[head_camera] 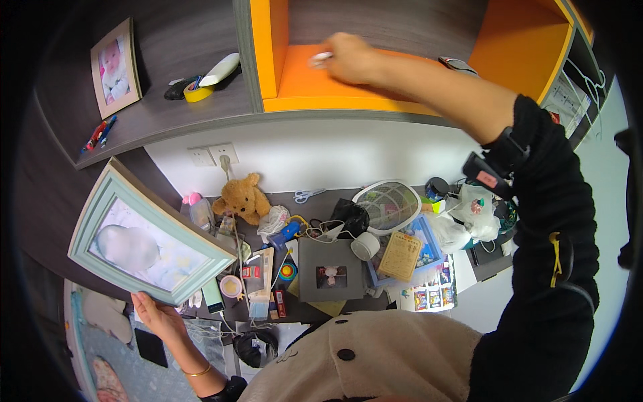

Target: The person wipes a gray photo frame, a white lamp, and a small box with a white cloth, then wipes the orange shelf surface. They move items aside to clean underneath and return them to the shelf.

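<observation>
My left hand (159,317) grips the lower edge of a pale green picture frame (150,248). The frame is tilted, and glare hides part of its picture. My right hand (353,58) is raised into the orange shelf compartment (296,90), close above its floor. Between its fingers is a small white wad (320,60), too blurred to name with certainty. Behind my right forearm, a dark flat object (458,65) lies partly hidden on the same shelf.
On the grey shelf (201,118) stand a framed photo (131,95), yellow tape (198,93) and pens (100,131). The cluttered desk below holds a teddy bear (243,198), scissors (307,195), an oval mesh-topped basket (389,206), a grey album (329,254) and plastic bags (472,211).
</observation>
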A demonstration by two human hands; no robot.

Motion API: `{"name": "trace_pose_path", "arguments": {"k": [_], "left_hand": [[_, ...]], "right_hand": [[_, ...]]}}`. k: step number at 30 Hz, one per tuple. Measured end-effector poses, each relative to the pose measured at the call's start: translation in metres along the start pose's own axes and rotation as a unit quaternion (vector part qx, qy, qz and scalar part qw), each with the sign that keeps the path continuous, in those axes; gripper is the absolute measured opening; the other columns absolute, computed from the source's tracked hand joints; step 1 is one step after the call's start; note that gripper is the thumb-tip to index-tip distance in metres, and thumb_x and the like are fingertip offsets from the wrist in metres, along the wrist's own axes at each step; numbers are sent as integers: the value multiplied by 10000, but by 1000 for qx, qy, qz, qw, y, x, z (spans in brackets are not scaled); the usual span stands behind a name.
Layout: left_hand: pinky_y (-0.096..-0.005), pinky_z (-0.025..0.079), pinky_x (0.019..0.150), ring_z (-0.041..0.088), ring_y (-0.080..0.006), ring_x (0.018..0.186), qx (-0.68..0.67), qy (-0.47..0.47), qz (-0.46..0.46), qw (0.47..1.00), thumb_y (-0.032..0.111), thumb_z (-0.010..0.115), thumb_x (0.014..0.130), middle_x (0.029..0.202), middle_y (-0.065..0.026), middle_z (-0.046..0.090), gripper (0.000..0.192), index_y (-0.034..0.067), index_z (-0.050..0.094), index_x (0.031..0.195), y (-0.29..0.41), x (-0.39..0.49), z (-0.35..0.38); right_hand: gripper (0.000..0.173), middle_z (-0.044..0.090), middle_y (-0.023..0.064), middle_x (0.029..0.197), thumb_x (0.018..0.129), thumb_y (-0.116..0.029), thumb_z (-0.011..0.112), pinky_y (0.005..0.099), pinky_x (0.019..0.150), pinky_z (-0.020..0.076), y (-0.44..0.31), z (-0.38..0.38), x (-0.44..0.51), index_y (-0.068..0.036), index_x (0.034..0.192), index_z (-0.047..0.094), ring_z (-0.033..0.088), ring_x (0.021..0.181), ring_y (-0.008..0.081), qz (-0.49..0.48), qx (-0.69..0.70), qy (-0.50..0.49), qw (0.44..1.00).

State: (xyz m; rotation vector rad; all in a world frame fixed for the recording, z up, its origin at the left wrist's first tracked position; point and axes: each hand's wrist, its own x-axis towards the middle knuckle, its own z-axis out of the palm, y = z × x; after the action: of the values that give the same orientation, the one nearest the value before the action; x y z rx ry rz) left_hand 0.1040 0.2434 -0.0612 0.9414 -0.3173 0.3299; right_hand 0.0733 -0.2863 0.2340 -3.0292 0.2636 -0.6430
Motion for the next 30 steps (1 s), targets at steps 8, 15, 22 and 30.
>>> {"name": "trace_pose_path", "arguments": {"k": [8,15,22,30], "left_hand": [[-233,477,870,565,-82,957,27,77,-4,997,181,541,992,1106,-39,603,367,-19,462,1290,0,-2,28],[-250,468,904,561,-105,1022,29,64,-9,998,185,520,1001,1176,-61,583,412,-29,418,1339,-3,-1,12],[-253,458,921,556,-110,1034,24,51,-5,998,183,515,1003,1207,-75,575,449,-51,391,1365,-8,-5,5],[-247,474,901,569,-106,1016,6,35,-6,999,196,534,995,1160,-66,595,411,-32,426,1319,-10,-1,33]], "right_hand": [[299,662,76,911,965,-111,538,273,585,517,94,-52,1,-38,1248,599,631,733,135,115,271,80,952],[197,701,141,894,837,-189,689,365,722,527,204,-32,-5,-9,915,699,667,796,263,241,-180,-50,952],[168,700,148,996,831,-139,688,390,786,532,25,8,27,-70,981,714,663,942,299,46,20,-6,999],[307,629,54,962,971,-118,544,246,676,512,82,-59,-16,-24,1262,566,598,779,102,51,356,-13,933]]}}
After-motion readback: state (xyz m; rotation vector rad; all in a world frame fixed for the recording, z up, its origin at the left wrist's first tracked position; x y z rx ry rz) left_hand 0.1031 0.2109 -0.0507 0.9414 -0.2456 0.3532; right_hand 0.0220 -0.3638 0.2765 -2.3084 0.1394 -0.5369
